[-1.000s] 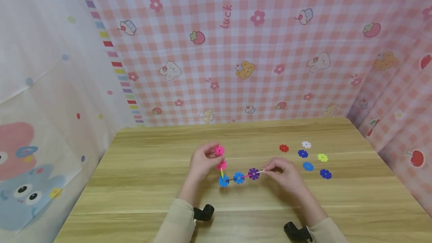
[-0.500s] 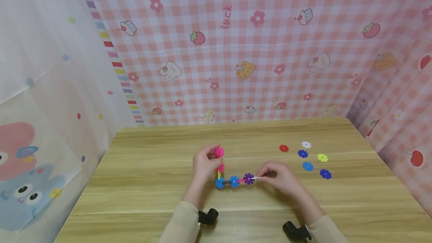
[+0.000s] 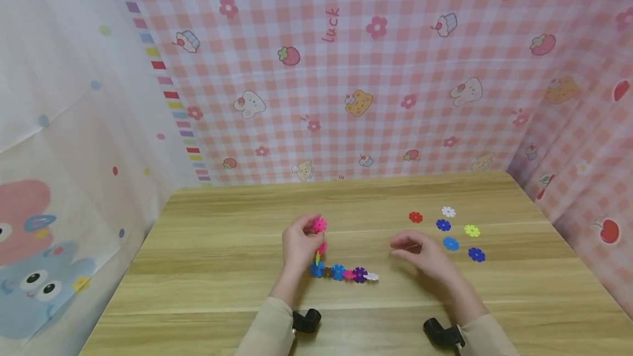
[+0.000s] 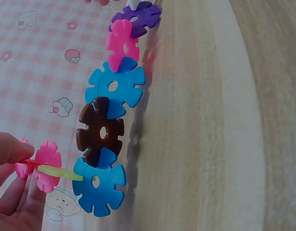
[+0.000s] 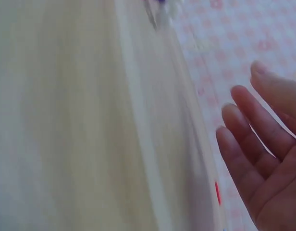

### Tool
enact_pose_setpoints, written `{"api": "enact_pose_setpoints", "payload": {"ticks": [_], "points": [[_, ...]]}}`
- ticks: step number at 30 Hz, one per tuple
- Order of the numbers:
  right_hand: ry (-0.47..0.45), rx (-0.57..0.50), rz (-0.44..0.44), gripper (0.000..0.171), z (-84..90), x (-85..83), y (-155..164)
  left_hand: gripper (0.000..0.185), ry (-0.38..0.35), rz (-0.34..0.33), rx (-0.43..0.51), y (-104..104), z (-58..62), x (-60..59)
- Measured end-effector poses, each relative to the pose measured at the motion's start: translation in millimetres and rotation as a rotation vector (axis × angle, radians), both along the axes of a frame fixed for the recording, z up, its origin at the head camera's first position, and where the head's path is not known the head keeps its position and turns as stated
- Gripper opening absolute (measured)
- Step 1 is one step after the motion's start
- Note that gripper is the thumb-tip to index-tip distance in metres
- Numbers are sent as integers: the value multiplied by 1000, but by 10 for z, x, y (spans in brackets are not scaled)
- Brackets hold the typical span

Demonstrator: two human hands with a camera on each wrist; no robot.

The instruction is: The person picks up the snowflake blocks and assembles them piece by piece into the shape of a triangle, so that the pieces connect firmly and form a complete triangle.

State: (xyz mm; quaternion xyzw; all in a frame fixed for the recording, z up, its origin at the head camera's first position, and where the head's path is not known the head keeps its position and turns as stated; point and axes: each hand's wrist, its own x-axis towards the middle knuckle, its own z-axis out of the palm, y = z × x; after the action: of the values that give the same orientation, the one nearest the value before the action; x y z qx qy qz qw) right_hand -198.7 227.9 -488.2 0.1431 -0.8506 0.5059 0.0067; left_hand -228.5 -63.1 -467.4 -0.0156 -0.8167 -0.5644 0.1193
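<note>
One end of the snowflake-disc chain [image 3: 341, 271] is pinched by the left hand [image 3: 299, 243]; nothing is held by the right hand [image 3: 420, 251], its fingers relaxed above the wooden table [image 3: 207, 268].

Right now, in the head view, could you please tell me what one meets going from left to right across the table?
Left hand holding the snowflake chain → right hand → red piece → white piece → yellow-green piece → dark blue piece.
</note>
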Motion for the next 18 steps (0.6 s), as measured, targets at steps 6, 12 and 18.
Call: {"api": "enact_pose_setpoints", "payload": {"ticks": [6, 12, 18], "points": [[49, 66, -84, 27, 38, -54, 365, 39, -14, 10, -2, -1, -7, 3], [57, 133, -128, 33, 55, -68, 771, 39, -23, 15, 15, 1, -8, -4], [23, 163, -161, 36, 69, -49, 1013, 39, -16, 15, 25, -6, -4, 4]]}}
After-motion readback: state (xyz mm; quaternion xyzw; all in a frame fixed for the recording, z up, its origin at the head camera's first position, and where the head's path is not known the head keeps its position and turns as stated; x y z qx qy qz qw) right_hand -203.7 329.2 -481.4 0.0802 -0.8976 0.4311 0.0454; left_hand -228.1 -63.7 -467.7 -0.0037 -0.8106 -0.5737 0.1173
